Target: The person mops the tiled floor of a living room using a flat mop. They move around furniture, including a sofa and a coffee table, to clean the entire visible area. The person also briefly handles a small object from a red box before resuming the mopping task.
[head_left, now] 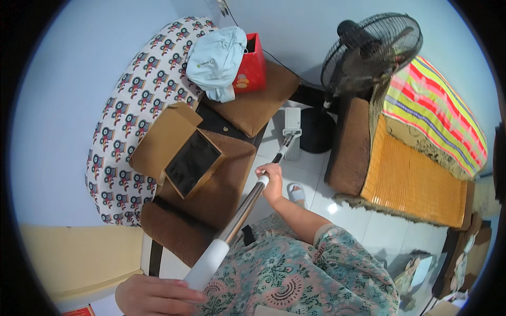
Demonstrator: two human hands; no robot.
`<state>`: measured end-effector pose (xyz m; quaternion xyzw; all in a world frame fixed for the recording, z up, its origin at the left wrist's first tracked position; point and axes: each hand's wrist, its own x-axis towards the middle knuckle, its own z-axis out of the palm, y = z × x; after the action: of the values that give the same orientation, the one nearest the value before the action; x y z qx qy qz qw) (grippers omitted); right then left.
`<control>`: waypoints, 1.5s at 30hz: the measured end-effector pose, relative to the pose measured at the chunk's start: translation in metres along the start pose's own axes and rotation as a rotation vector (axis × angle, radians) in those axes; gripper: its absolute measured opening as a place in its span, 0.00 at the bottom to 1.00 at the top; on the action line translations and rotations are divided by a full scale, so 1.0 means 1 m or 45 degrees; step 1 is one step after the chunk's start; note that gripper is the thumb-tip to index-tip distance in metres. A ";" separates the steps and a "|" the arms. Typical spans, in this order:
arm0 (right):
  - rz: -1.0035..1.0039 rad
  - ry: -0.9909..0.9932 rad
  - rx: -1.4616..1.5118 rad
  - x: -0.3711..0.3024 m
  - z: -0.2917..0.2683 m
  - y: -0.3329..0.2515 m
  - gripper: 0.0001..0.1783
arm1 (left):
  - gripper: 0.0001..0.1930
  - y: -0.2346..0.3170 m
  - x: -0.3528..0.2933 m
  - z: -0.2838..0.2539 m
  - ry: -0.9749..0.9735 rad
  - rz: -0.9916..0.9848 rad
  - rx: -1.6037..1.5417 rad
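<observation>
A flat mop runs slantwise from the lower left toward the middle, with a steel pole [243, 211] and a white grip [207, 265] at its near end. My left hand [158, 296] is closed around the top of that grip; its thumb side is partly cut off by the lower edge. Farther down, my right hand [271, 180] wraps round the pole just past a white collar. The grey-white rectangular mop head [292, 120] rests on the tiled floor, between a brown sofa and the round black base [318, 131] of a fan.
On the left, the brown sofa [232, 158] holds an open cardboard box [211, 166], a red box [253, 68] and a pale blue bag [216, 60]. A black pedestal fan [371, 50] stands beyond. To the right is a second sofa with a woven mat [416, 176] and striped cloth [432, 108].
</observation>
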<state>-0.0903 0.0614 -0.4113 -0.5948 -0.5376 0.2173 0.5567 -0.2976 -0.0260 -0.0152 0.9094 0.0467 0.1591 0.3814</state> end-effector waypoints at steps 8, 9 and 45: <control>0.186 0.128 -0.029 0.160 0.007 0.098 0.15 | 0.08 -0.085 0.114 0.002 0.772 -0.763 -0.179; 0.162 0.176 -0.013 0.173 0.007 0.108 0.14 | 0.08 -0.096 0.128 0.008 0.936 -0.791 -0.188; 0.165 -1.286 -0.659 0.054 0.028 0.054 0.21 | 0.10 -0.042 0.034 0.036 1.211 -0.826 -0.044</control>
<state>-0.0753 0.1321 -0.4497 -0.5660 -0.7351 0.3695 0.0524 -0.2528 -0.0137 -0.0597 0.6706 0.4870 0.4263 0.3624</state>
